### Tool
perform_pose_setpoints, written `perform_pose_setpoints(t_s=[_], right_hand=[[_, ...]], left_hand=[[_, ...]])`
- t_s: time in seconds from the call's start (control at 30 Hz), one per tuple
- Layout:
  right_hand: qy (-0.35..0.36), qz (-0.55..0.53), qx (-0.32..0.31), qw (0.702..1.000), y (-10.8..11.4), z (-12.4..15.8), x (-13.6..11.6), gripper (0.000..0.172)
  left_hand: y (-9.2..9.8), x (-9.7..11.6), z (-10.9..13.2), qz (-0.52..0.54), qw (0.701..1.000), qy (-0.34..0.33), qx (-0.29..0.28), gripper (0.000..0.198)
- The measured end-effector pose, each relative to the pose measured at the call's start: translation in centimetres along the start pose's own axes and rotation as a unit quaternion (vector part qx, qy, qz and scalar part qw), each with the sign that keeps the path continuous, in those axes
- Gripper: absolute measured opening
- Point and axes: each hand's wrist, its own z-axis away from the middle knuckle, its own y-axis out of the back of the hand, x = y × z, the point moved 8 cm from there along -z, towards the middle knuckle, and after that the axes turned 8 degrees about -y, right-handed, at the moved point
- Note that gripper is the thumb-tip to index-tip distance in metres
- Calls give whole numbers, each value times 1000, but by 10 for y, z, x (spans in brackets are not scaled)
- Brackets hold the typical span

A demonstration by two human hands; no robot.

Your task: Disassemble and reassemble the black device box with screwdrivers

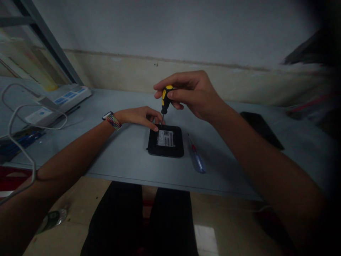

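Note:
A flat black electronic box with a white printed label lies on the table. My left hand grips its far left corner, thumb on top and the other fingers bent behind the edge. Above the box, my right hand is closed around the handle of a short yellow-and-black screwdriver. The screwdriver stands nearly upright, its tip at the box's far edge close to my left fingers; exact tip contact is hard to see. A second screwdriver, with a clear bluish handle, lies right of the box.
On the left of the table is a white power strip with a looping white cable. A dark flat object lies beyond my right forearm. The wall rises behind; a bottle is on the floor.

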Motion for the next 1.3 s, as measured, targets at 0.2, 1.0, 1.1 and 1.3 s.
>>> perform_pose_setpoints(t_s=[0.2, 1.0, 1.1, 1.3], right_hand=[[-14, 5, 9, 1000, 1, 2, -2, 14], [16, -13, 77, 997, 15, 5, -16, 22], [6, -17, 87, 996, 15, 6, -16, 22], [12, -34, 86, 996, 13, 6, -17, 22]], left_hand=[[-1, 0, -1, -2, 1000, -2, -5, 44], [4, -1, 3, 40, 998, -15, 38, 32], [6, 0, 4, 50, 998, -10, 48, 25], [6, -1, 3, 55, 997, -1, 54, 22]])
